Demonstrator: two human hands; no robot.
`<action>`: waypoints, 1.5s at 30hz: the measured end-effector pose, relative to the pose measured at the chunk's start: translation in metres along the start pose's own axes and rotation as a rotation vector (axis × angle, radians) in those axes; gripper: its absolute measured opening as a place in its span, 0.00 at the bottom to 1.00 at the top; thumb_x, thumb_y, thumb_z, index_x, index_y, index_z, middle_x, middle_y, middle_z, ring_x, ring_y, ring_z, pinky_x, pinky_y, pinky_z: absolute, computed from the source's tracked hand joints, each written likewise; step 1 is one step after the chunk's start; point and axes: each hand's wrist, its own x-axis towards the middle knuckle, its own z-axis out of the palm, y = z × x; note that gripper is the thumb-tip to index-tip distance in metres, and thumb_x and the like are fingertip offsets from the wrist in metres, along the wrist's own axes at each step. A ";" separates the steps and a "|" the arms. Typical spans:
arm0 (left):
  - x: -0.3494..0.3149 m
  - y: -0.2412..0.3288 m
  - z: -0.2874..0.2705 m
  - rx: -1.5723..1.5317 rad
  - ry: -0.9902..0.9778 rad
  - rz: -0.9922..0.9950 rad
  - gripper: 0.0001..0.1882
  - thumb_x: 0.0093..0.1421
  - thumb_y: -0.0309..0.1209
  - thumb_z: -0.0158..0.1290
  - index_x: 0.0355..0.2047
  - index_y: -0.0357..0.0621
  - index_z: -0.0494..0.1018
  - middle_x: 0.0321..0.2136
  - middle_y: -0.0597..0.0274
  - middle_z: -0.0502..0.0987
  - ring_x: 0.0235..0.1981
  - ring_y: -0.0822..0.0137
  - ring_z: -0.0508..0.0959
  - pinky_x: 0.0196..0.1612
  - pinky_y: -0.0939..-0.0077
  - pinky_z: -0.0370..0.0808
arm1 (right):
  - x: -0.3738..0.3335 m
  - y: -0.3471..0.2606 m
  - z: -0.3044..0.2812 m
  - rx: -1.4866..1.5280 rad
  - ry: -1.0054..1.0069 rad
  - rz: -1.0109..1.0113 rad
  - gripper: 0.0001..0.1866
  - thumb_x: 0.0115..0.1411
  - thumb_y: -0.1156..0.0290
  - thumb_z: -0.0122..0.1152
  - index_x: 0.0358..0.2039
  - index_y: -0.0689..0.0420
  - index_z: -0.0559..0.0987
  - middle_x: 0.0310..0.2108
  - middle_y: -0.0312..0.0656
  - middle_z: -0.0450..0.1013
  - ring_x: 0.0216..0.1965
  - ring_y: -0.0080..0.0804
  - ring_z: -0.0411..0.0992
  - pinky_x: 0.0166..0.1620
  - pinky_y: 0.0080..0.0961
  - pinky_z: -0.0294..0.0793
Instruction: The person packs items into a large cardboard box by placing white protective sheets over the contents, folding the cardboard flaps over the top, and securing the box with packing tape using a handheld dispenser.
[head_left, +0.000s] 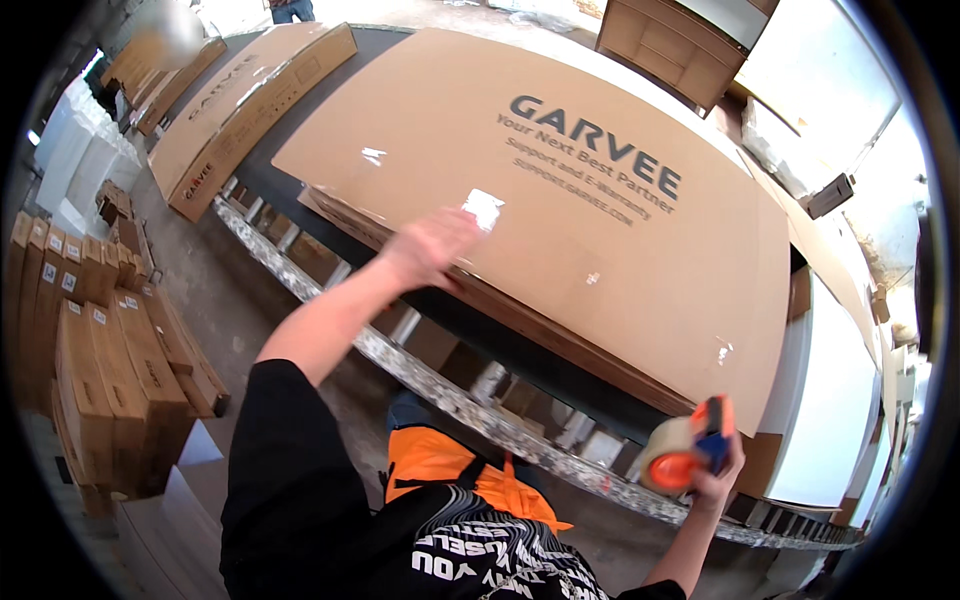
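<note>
A large flat brown cardboard box (420, 130) with dark print lies on the dark conveyor belt in front of me. My left hand (432, 248) is at its near edge, fingers stretched out over the top beside a white patch of tape (483, 210); motion blurs it a little. The hand appears to touch the box and holds nothing that I can see. At the box's near right corner, my right hand (718, 482) is closed around a tape dispenser (690, 450) in orange and blue with a roll of tape. Part of its grip is hidden by my fingers.
A speckled metal rail (440, 388) runs along the conveyor's near side. Another long carton (250, 110) lies farther left on the line, and a white panel (825, 390) is at the right. Stacked cartons (130, 360) stand on the floor at left. Far off, a person's legs (291, 10) show.
</note>
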 end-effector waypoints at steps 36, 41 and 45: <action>0.080 -0.317 0.030 0.196 0.075 -0.875 0.30 0.66 0.43 0.46 0.65 0.42 0.61 0.68 0.38 0.52 0.68 0.33 0.50 0.70 0.41 0.46 | 0.191 -0.005 0.314 0.468 0.300 0.009 0.41 0.45 0.81 0.60 0.64 0.67 0.65 0.49 0.46 0.74 0.45 0.30 0.74 0.51 0.25 0.73; 0.095 -0.139 0.008 -0.082 0.696 -0.263 0.27 0.61 0.26 0.56 0.60 0.35 0.65 0.64 0.36 0.61 0.65 0.39 0.61 0.66 0.49 0.60 | 0.274 0.011 0.282 -0.035 0.204 0.048 0.35 0.53 0.67 0.64 0.63 0.57 0.70 0.51 0.44 0.74 0.51 0.35 0.72 0.56 0.34 0.70; 0.071 0.040 -0.010 -0.622 0.373 0.210 0.06 0.53 0.28 0.54 0.29 0.49 0.81 0.34 0.62 0.83 0.35 0.51 0.84 0.47 0.57 0.80 | 0.339 0.066 0.198 -0.710 0.506 -0.440 0.18 0.55 0.58 0.63 0.39 0.58 0.82 0.44 0.48 0.76 0.57 0.51 0.65 0.62 0.43 0.62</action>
